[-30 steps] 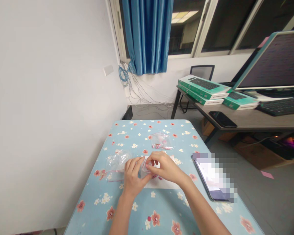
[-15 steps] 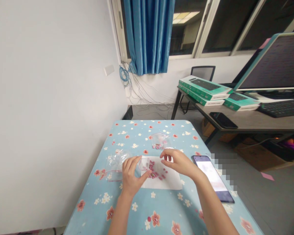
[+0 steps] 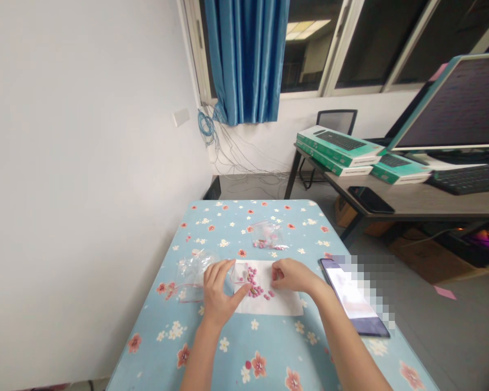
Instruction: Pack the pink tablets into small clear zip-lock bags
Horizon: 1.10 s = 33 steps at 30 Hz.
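Note:
A white sheet of paper (image 3: 287, 307) lies on the table with several pink tablets (image 3: 257, 290) and a few brownish-green pieces, perhaps capsules, in a loose heap. At the paper's left side is a small clear zip bag (image 3: 239, 271) with a red edge. My left hand (image 3: 219, 290) curves around this bag, fingertips at its top and thumb at its lower right, seemingly holding it. Over the paper's right part, my right hand (image 3: 291, 276) has its fingertips pinched down at the sheet; what lies between them is hidden.
A clear bag of tablets (image 3: 268, 238) lies farther back, and crumpled clear bags (image 3: 193, 274) lie left. A phone with a lit screen (image 3: 352, 296) rests by the table's right edge. The floral table (image 3: 224, 358) adjoins a wall at left; a desk (image 3: 415, 201) stands right.
My right hand has come down onto the paper and closed its fingers where loose tablets lay. My left hand has stayed in place.

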Available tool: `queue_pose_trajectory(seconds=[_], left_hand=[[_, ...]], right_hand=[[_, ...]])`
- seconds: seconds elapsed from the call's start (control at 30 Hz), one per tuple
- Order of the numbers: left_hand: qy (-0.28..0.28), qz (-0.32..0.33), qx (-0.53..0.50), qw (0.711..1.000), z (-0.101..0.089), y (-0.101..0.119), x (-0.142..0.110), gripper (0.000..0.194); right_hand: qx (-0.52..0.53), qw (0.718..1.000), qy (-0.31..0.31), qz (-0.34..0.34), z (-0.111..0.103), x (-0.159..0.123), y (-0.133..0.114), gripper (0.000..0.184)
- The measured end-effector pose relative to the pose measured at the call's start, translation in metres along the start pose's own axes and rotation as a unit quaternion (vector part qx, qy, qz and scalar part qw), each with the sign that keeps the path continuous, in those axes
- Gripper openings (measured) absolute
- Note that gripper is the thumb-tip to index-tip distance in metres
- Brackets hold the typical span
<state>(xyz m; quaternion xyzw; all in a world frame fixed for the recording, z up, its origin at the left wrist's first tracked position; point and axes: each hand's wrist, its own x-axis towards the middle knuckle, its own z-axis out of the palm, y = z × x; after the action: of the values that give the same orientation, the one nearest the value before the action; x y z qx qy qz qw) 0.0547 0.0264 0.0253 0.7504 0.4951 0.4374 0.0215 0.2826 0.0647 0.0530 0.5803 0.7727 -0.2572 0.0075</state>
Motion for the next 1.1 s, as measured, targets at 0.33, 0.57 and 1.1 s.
queue_pose_trajectory(seconds=[0.33, 0.57, 1.1], left_hand=[[0.001, 0.012, -0.001, 1.0, 0.001, 0.003, 0.002, 0.045], [0.006, 0.034, 0.006, 0.999, 0.001, 0.008, 0.002, 0.046], [0.012, 0.048, -0.009, 0.999, 0.001, 0.011, 0.003, 0.034]], right_hand=[[0.089, 0.988, 0.099, -0.082, -0.009, -0.004, -0.008, 0.008], [0.211, 0.943, 0.173, -0.189, -0.018, -0.018, -0.047, 0.014], [0.123, 0.953, 0.166, -0.221, -0.008, -0.016, -0.064, 0.01]])
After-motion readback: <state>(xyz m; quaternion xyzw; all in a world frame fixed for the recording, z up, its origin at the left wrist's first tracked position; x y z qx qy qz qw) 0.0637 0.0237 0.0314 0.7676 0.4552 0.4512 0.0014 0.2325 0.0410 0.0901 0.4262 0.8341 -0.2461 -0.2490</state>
